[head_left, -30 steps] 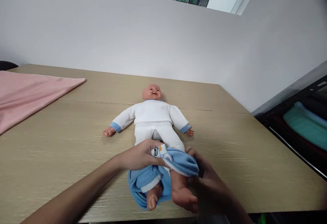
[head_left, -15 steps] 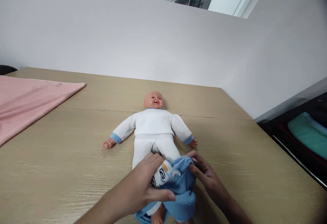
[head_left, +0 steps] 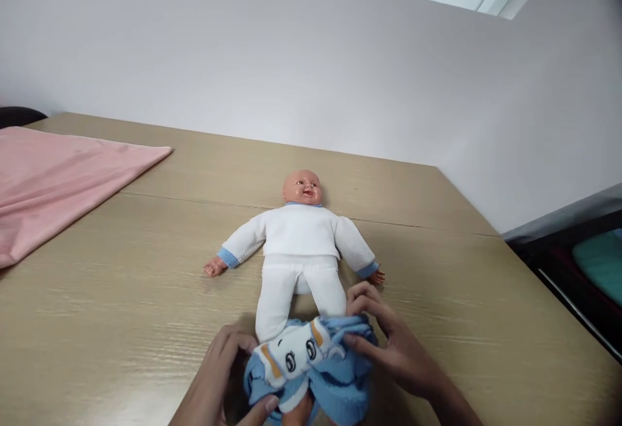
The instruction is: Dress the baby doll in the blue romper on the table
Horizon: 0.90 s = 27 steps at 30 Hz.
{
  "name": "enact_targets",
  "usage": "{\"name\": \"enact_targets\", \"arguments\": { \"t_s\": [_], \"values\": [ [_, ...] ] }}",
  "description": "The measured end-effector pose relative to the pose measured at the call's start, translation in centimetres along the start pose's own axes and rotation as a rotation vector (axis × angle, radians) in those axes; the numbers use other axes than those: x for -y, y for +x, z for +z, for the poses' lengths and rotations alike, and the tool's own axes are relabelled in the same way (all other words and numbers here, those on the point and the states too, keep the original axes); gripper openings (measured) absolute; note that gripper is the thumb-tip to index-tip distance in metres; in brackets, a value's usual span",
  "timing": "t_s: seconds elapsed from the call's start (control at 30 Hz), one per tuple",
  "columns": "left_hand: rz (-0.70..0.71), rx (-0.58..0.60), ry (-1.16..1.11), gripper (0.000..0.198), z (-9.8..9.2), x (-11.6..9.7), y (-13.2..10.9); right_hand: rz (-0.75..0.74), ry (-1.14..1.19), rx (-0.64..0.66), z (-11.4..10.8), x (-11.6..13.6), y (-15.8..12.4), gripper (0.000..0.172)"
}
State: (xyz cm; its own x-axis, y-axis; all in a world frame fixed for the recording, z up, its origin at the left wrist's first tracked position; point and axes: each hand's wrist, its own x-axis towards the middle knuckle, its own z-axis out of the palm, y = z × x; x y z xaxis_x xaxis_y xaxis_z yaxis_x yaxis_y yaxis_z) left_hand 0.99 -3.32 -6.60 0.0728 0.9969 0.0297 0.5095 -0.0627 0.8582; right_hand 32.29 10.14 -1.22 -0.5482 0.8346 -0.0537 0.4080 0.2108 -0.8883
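Observation:
A baby doll (head_left: 301,231) in a white top and white leggings with blue cuffs lies on its back, head away from me. Blue fleece pants (head_left: 340,374) with a white cartoon face and black eyes are bunched around its lower legs. At the left edge of the pants, my left hand (head_left: 226,374) pinches the fabric between thumb and fingers. My right hand (head_left: 383,338) grips the right side of the waistband, close to the doll's leg. One bare doll foot (head_left: 299,412) shows below the pants; the other is mostly hidden.
A pink cloth (head_left: 63,186) lies at the left of the wooden table (head_left: 160,296). A white wall (head_left: 243,56) stands behind the table. Beyond its right edge is a dark rack with green fabric (head_left: 602,260).
My left hand has moved from the middle of the pants down to their left edge, uncovering the cartoon face. My right hand keeps its grip. The view has shifted slightly.

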Motion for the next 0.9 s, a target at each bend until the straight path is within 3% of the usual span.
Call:
{"name": "enact_targets", "arguments": {
  "t_s": [0.1,0.33,0.57,0.67,0.77,0.9],
  "values": [
    [-0.041,0.1,-0.077,0.022,-0.9,-1.8,0.5,0.001,-0.001,0.057,-0.8,0.4,1.1,0.019],
    [-0.249,0.063,-0.486,0.032,0.2,-2.2,1.3,-0.026,-0.211,0.185,-0.9,1.7,2.4,0.014],
    [-0.134,-0.059,-0.196,0.032,-0.1,-2.0,2.3,-0.134,-0.194,0.03,-0.1,1.0,2.8,0.015],
    [-0.166,-0.022,-0.245,0.03,-0.4,-2.3,3.5,-0.165,-0.195,-0.05,0.9,0.5,3.4,0.019],
    [-0.183,-0.067,-0.32,0.033,-0.5,-2.2,5.8,-0.15,-0.211,-0.206,2.0,-0.3,4.9,0.023],
    [-0.247,-0.005,-0.506,0.054,-0.6,-1.7,9.6,-0.112,-0.126,-0.338,2.5,-1.5,7.6,0.023]
  ]
}}
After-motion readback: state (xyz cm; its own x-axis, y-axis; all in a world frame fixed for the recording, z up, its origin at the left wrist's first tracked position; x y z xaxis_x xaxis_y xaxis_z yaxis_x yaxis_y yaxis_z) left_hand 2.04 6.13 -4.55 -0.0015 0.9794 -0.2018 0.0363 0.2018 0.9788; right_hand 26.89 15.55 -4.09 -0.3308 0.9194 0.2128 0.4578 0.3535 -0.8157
